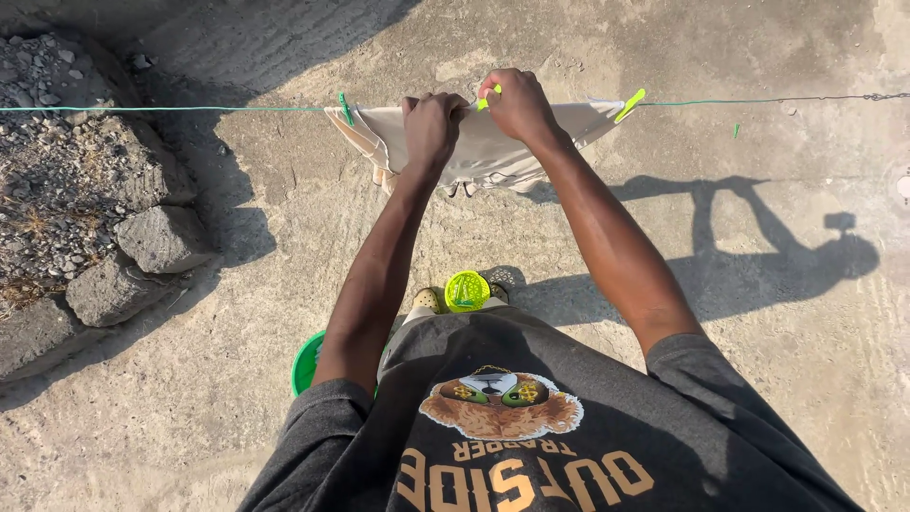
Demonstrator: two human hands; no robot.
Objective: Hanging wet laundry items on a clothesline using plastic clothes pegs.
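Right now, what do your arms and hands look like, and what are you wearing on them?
Both arms are bare from the short sleeves down. The left hand and right hand wear no gloves, rings or watch that I can see. The sleeves belong to a dark grey T-shirt with a teddy bear picture and orange letters on the front.

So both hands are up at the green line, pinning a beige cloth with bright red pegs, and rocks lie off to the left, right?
Not quite: the plastic pegs are bright yellow-green, not red, as the head view shows. The rest holds: the left hand and right hand are both up at the thin green line, on the beige cloth, and grey rocks lie to the left.
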